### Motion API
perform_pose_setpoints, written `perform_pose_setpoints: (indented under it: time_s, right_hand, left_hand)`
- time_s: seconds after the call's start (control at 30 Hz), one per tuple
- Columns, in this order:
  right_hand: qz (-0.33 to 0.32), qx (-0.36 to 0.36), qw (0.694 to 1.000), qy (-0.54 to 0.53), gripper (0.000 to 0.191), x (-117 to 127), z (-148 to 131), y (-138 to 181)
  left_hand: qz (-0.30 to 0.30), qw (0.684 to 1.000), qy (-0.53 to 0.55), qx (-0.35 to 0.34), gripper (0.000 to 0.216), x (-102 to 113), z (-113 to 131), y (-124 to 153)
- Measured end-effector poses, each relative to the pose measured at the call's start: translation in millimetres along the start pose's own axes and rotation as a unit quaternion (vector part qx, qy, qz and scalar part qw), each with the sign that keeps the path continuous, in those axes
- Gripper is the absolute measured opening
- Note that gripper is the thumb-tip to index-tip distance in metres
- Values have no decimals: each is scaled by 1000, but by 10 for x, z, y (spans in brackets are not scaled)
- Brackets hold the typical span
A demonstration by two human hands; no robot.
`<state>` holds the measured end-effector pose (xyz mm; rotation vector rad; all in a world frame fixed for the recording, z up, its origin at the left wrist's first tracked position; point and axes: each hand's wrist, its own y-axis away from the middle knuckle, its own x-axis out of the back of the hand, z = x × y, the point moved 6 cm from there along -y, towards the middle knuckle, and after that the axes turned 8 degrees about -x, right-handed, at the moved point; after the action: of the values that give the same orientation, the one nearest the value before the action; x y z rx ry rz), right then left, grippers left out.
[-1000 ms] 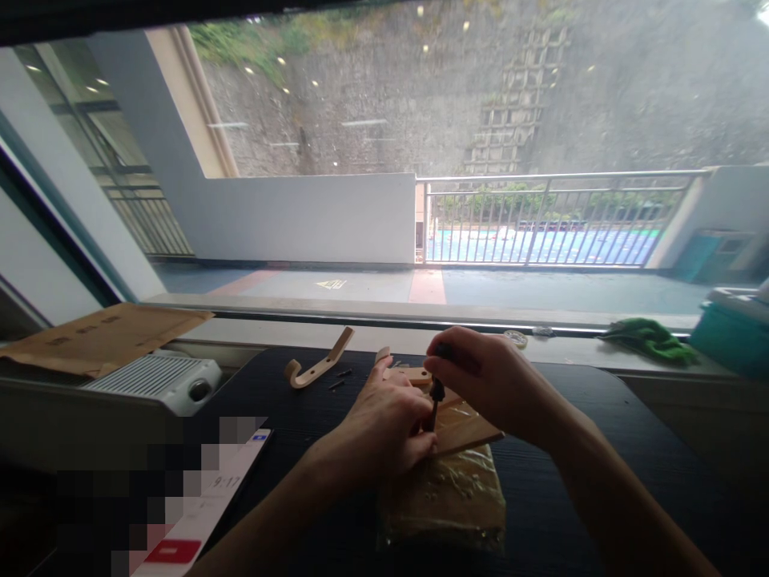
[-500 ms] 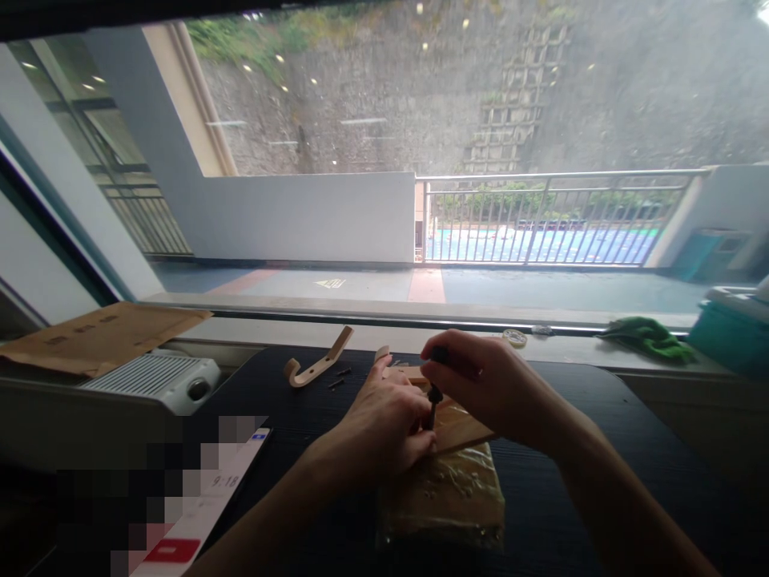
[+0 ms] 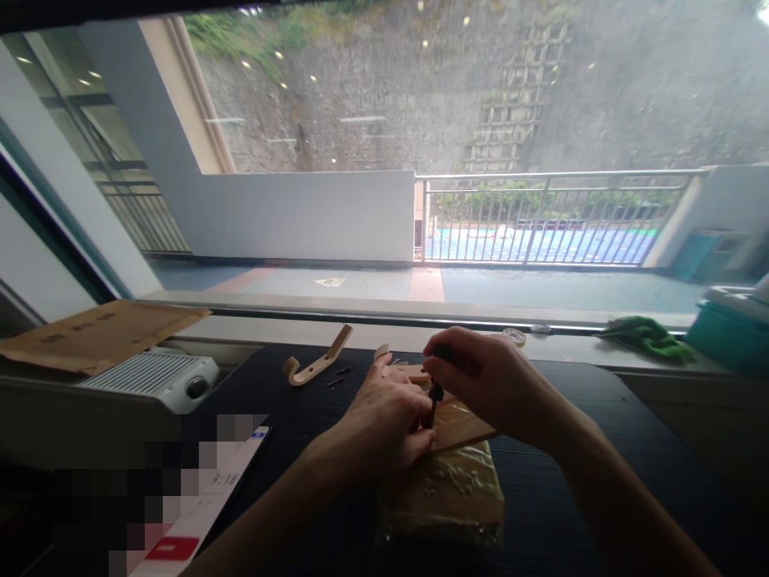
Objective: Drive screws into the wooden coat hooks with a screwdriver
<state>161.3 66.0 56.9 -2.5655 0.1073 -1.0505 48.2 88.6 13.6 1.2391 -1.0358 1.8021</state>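
In the head view, my right hand (image 3: pixel 481 369) is closed round the dark handle of a screwdriver (image 3: pixel 433 401), whose shaft points down. My left hand (image 3: pixel 390 413) grips a light wooden piece (image 3: pixel 412 373) with a curved end (image 3: pixel 382 351), its thumb and fingertips close to the screwdriver's lower end. What the tip touches is hidden by the fingers. Under the hands lies a flat wooden board (image 3: pixel 465 425), resting on a plastic-wrapped wooden block (image 3: pixel 448 497).
Left of the hands, a wooden hook (image 3: pixel 316 367) with holes lies near loose dark screws (image 3: pixel 340 377) on the black table (image 3: pixel 577 481). A phone (image 3: pixel 210 497) is at the lower left. Along the window are a brown envelope (image 3: pixel 102 332), a tape roll (image 3: pixel 514 337) and a green cloth (image 3: pixel 646 338).
My right hand has shifted very slightly at the screwdriver handle. My left hand stays in place, and the view has moved a little.
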Motion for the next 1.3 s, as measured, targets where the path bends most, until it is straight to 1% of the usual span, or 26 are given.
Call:
perform_pose_setpoints:
  time_s: [0.1, 0.33, 0.53, 0.67, 0.93, 1.13, 1.3]
  right_hand:
    - [2, -3, 1000, 2, 17, -10, 31, -27]
    - [40, -37, 998, 39, 25, 6, 97, -58]
    - [4, -18, 1000, -9, 22, -14, 38, -11]
    - [-8, -9, 1000, -19, 19, -45, 44, -19]
    - [23, -29, 999, 10, 19, -24, 108, -62]
    - [-10, -17, 1000, 8, 20, -10, 21, 11]
    - [-19, -7, 1000, 6, 21, -34, -1, 2]
  left_hand:
    - [7, 1000, 1, -2, 21, -5, -13, 1]
    - [7, 1000, 4, -3, 23, 12, 0, -2]
    - [3, 1000, 7, -7, 19, -2, -3, -3]
    - [3, 1000, 6, -8, 19, -11, -13, -3]
    - [-22, 999, 18, -18, 14, 3, 13, -12]
    - [-4, 1000, 4, -26, 18, 1, 5, -12]
    - [-2, 1000, 5, -21, 18, 1, 5, -7]
